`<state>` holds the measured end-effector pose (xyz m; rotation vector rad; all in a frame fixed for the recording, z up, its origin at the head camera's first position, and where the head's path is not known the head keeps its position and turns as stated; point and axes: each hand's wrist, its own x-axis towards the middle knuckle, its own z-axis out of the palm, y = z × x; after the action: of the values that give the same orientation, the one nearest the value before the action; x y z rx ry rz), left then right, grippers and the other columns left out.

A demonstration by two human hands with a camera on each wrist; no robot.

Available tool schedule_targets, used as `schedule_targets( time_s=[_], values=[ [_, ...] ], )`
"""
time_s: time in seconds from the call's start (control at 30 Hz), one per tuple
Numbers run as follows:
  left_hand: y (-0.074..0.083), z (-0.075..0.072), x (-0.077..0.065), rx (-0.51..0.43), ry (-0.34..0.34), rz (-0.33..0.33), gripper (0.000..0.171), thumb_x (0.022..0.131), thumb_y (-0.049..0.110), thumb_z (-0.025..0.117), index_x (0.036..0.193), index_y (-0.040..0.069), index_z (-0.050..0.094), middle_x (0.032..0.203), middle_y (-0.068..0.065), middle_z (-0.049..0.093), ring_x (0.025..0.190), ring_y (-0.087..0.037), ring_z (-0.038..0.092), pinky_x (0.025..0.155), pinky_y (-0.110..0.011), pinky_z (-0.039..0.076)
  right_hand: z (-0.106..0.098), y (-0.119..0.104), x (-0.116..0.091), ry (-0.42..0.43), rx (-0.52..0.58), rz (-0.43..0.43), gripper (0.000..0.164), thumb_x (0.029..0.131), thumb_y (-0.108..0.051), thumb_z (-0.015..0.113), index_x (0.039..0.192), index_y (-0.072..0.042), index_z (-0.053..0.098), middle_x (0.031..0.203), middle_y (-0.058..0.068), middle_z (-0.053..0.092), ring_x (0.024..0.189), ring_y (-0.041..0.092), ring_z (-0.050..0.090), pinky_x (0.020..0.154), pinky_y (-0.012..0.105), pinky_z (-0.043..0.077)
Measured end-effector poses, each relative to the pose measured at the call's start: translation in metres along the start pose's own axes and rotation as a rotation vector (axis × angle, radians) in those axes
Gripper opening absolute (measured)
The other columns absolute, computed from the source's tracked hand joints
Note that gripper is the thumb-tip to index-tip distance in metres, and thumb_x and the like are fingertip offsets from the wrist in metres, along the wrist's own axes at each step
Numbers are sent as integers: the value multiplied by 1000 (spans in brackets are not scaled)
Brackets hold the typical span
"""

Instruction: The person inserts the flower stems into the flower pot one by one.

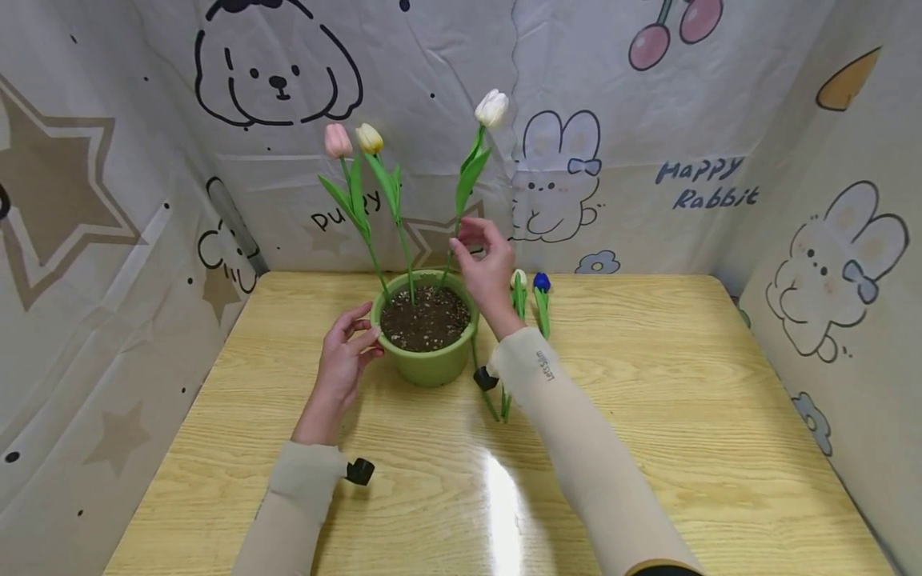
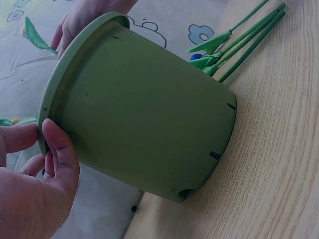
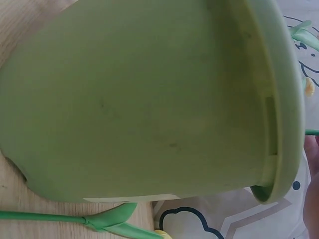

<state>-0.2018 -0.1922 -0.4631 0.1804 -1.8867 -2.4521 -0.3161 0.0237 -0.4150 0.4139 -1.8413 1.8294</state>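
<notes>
A green flowerpot [image 1: 432, 368] filled with dark soil [image 1: 425, 320] stands on the table. My left hand [image 1: 340, 360] holds its rim at the left side, thumb and fingers on it in the left wrist view. Above the soil my right hand [image 1: 490, 264] pinches the stem of a white artificial tulip [image 1: 492, 109]; the stem's lower end reaches the soil near the back right. A pink tulip [image 1: 338, 141] and a pale yellow tulip [image 1: 370, 139] stand upright in the pot's left part. In the right wrist view the pot [image 3: 149, 109] hides most of that hand.
Right of the pot, more artificial tulips lie on the wooden table [image 1: 648, 384], among them a blue tulip [image 1: 542, 282] and a whitish tulip [image 1: 519, 279], partly behind my right arm. Cloth walls [image 1: 446, 48] with cartoon prints enclose the table at the back and sides.
</notes>
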Motion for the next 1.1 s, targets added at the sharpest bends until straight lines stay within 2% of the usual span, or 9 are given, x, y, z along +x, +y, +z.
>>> schedule_targets(
  time_s=[0.13, 0.2, 0.33, 0.47, 0.63, 0.83, 1.1],
  values=[
    [-1, -1, 0, -2, -3, 0, 51, 102, -4, 56, 151, -1, 44, 104, 1, 52, 75, -5, 60, 65, -17, 56, 2, 0, -1, -31, -15, 5, 31, 92, 1, 76, 121, 3, 67, 106, 20, 72, 89, 25, 71, 68, 29, 64],
    [-1, -1, 0, -8, -3, -1, 51, 102, -4, 57, 151, -1, 44, 104, 1, 52, 75, -6, 60, 65, -17, 56, 3, -1, -1, -54, -19, 9, 30, 92, 1, 75, 122, 2, 67, 107, 20, 71, 90, 26, 71, 67, 23, 62],
    [-2, -1, 0, -16, 1, 0, 51, 101, -4, 57, 151, 0, 46, 104, 0, 51, 74, -6, 60, 64, -17, 56, 5, -3, -1, -91, -43, 5, 31, 93, 3, 73, 123, 5, 65, 109, 25, 70, 94, 35, 70, 65, 16, 57],
    [-3, -1, 1, -9, 1, 0, 51, 102, -5, 56, 151, -1, 44, 104, 1, 52, 73, -6, 60, 64, -17, 56, 3, -5, 1, -117, -64, 0, 31, 93, 5, 72, 123, 8, 64, 110, 28, 69, 96, 41, 69, 66, 22, 60],
    [-3, 0, 1, -14, -3, -4, 51, 102, -5, 56, 151, 0, 45, 103, 1, 51, 72, -7, 60, 64, -17, 55, -1, -7, 3, -123, -49, 7, 31, 92, 4, 75, 122, 4, 66, 109, 25, 70, 93, 34, 70, 69, 30, 64],
    [-2, 0, 1, -29, -7, 5, 51, 102, -5, 56, 151, 0, 45, 104, 0, 51, 71, -7, 59, 63, -17, 55, -3, -6, 3, -152, -54, 2, 30, 92, -2, 77, 121, 0, 68, 107, 19, 72, 91, 24, 70, 68, 31, 63],
    [-2, -1, 1, -29, -12, 7, 51, 102, -5, 56, 151, 1, 45, 105, 0, 51, 73, -7, 59, 63, -17, 56, 0, -7, 0, -240, -108, 19, 28, 94, -5, 75, 120, 2, 67, 108, 21, 72, 93, 26, 70, 64, 32, 59]
  ],
)
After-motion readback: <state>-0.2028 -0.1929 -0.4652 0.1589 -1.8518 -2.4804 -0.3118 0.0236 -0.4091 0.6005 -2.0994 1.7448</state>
